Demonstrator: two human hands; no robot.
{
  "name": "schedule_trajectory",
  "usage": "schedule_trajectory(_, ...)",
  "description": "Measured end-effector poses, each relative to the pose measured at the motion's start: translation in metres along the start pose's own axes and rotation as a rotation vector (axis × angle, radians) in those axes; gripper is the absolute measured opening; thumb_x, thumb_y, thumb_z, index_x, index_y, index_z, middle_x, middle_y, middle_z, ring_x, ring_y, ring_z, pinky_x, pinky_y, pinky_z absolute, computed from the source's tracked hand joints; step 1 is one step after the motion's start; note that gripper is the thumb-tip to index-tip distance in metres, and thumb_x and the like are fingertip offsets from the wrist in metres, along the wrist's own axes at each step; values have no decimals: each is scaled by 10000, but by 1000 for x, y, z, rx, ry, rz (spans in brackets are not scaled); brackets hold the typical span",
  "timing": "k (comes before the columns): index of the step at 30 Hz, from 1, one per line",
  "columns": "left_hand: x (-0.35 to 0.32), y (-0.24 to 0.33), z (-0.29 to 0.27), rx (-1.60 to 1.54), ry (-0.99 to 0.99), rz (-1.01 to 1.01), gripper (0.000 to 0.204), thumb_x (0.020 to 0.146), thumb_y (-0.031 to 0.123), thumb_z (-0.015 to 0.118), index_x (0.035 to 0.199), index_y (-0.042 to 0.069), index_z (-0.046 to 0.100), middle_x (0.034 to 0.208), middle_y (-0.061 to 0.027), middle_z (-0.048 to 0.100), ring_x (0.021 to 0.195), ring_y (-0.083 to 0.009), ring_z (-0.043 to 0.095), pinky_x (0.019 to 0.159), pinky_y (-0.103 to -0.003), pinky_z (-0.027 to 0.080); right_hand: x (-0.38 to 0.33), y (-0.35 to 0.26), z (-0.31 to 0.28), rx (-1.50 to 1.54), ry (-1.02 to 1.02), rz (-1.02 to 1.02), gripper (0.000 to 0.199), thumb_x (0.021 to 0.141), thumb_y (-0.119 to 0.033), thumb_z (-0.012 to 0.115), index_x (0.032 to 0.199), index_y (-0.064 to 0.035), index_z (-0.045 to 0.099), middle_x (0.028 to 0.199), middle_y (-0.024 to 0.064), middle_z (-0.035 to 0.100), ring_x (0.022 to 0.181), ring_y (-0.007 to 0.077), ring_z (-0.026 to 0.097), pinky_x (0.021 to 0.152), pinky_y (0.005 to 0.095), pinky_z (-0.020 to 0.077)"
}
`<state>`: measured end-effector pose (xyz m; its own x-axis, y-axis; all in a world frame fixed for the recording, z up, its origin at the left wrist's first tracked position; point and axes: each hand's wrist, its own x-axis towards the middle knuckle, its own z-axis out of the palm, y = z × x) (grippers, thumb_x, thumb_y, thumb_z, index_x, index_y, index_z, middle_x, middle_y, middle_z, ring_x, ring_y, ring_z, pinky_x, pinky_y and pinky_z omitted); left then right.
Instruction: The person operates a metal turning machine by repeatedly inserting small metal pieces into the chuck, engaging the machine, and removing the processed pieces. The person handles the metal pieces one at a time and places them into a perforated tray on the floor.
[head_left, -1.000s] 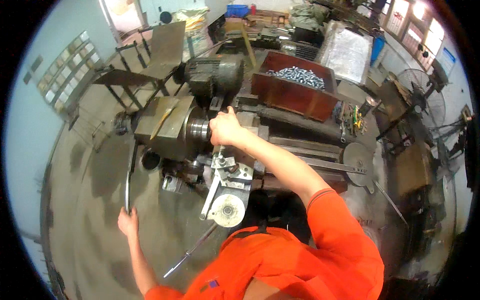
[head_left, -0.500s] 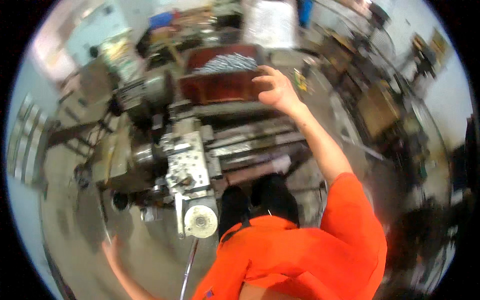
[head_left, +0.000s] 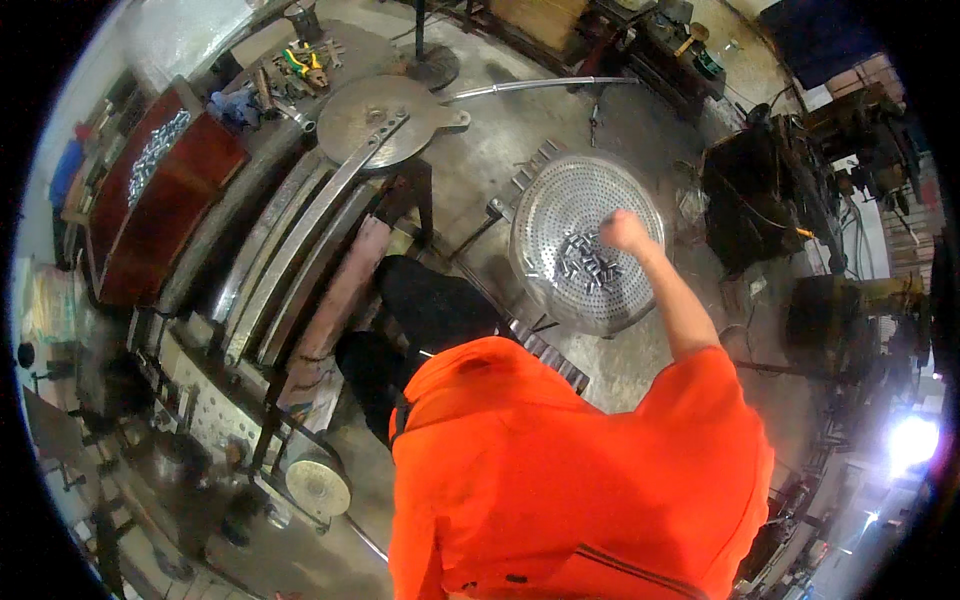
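Note:
My right hand [head_left: 625, 231] is over a round, perforated metal colander [head_left: 545, 215] that stands low on the right. Its fingers are curled together, and whatever may be in them is hidden. Beside and below the hand, a heap of short, dark metal cylinders [head_left: 587, 262] lies on the colander's bottom. My left hand is out of view. At the far left, a reddish-brown bin [head_left: 175, 215] holds a pile of small silvery metal pieces [head_left: 156, 157].
A lathe with long bed rails [head_left: 300, 250] runs along my left, its handwheel [head_left: 318, 488] near its front. At its far end are a round metal plate [head_left: 365, 120] and yellow-handled pliers [head_left: 305, 65]. Dark machinery [head_left: 745, 195] stands at the right.
My view has swung right, from the lathe and bin to the colander. My right hand has gone from the bin's edge to above the colander, its fingers now curled. My left hand has left view.

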<state>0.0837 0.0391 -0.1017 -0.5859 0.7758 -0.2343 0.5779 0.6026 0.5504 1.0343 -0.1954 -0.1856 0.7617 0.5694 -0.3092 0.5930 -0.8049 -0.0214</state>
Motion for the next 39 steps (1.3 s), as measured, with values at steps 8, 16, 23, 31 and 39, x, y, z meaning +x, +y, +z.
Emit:
schedule_trajectory(8,-19,20,0,56,29,52,328,811,266,637,840,-53,567,637,-139,548,559,-211,497,539,-339,423,-20,-21,16,-181,-73,-215,259,615,-192,587,842,-88,652,1130,124,547,971,299,554,816,368,466)
schedule_trajectory(16,-65,79,-23,117,202,322,320,797,255,652,786,-55,576,637,-171,551,562,-240,478,559,-368,413,12,-13,15,25,184,-250,263,566,-203,643,782,-54,661,833,164,619,818,304,594,731,371,486)
schedule_trajectory(23,-188,239,0,-476,-47,441,281,867,168,513,1020,-60,573,802,-87,609,754,-145,556,688,-275,443,-50,-294,-105,820,27,-1240,342,530,-100,612,864,-70,678,982,119,563,945,263,546,829,327,435)
schedule_trajectory(31,-196,300,106,-1000,-1065,520,432,922,343,415,969,-59,566,804,-122,635,706,-203,617,720,-305,485,-219,-499,-153,1009,-106,-1904,315,508,3,633,817,-54,649,966,122,565,859,285,532,743,343,443)
schedule_trajectory(39,-167,271,89,-807,-747,657,265,853,228,581,726,-3,602,623,-36,589,566,-99,571,541,-244,468,-247,-525,-142,736,-31,-1986,286,526,-110,578,796,-30,625,951,137,560,805,295,544,705,355,459)
